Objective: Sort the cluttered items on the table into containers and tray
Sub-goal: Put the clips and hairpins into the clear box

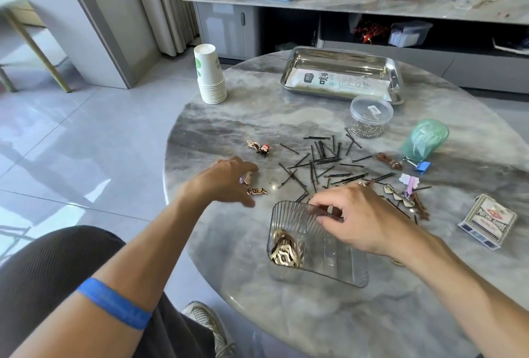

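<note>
A clear ribbed container stands near the table's front edge with gold hair clips in its left end. My right hand hovers over the container's rim and pinches a thin dark hairpin. My left hand reaches to the left of the container and pinches a small pale clip at its fingertips, just above a clip with Chinese characters. Several black bobby pins lie scattered across the middle of the table. A steel tray holding a paper packet sits at the far side.
A stack of paper cups stands at the far left edge. A lidded clear jar of paper clips, a green bag roll, a blue binder clip, brown and cartoon clips and a card deck lie around. My knee and shoe are below the table edge.
</note>
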A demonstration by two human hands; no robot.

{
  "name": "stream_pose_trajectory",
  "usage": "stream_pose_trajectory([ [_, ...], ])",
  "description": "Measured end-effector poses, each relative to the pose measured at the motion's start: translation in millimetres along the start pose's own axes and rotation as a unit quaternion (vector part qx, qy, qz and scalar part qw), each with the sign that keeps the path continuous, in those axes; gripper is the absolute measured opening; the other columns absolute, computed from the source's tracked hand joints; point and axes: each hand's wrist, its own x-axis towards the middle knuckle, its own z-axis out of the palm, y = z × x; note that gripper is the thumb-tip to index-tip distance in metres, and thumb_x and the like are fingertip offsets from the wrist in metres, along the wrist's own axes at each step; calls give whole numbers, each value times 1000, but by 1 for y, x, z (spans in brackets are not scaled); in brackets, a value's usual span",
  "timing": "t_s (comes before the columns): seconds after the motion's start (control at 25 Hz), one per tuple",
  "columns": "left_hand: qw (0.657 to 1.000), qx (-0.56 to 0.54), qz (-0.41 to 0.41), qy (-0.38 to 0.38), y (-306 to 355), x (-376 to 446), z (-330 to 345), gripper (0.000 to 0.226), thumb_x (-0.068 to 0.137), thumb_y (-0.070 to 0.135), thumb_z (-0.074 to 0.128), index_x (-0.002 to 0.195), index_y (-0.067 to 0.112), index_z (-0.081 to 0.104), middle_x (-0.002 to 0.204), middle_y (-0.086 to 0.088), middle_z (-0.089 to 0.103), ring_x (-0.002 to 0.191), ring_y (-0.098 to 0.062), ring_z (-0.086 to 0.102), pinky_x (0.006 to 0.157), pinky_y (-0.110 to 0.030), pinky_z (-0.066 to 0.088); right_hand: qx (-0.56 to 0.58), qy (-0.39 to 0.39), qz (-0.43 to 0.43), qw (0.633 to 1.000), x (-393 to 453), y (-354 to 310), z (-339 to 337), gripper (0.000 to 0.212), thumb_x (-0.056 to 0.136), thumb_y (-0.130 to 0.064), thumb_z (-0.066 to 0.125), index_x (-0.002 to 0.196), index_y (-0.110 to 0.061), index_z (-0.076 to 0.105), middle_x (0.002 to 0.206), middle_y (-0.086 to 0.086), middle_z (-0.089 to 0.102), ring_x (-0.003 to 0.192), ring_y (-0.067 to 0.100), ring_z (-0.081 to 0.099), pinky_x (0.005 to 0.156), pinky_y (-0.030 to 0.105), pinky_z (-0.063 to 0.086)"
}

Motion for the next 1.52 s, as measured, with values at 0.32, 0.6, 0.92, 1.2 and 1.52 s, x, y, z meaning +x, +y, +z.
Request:
stream_pose_trajectory([
  [0.32,974,-111,3,197,-6,6,18,20,70,26,83,82,15,71,70,2,64,63,-15,58,52,-22,39,-48,89,70,992,2,6,3,4,77,-14,60,79,-15,64,59,-1,58,56,18,51,54,34,46],
  [0.6,886,-395,-90,226,2,5,5,13,81,14,77,76,11,66,73,-10,73,57,-11,65,59,-29,56,-28,122,124,984,2,8,5,3,72,-15,62,72,-15,58,60,-2,61,59,24,55,56,35,47],
  [0.92,779,-599,-74,168,34,-9,-18,17,85,-4,54,92,12,54,74,-12,73,59,-23,61,53,-28,42,233,-20,238,943,3,-2,5,34,72,-49,69,97,-35,52,73,-2,66,49,12,66,40,25,48],
  [1.2,859,-467,208,11,87,-35,-41,5,81,17,69,84,14,67,81,-13,75,68,-15,65,58,-18,48,-91,192,317,924,6,120,-25,12,95,-27,54,99,-21,65,100,6,71,83,27,65,65,30,45],
  [1.52,922,-248,284,83,94,-44,-26,12,74,12,85,80,12,76,72,8,72,66,-6,67,64,-16,50,-159,65,373,912,1,209,-17,52,89,-10,56,139,-17,47,144,11,46,120,41,50,102,47,43],
])
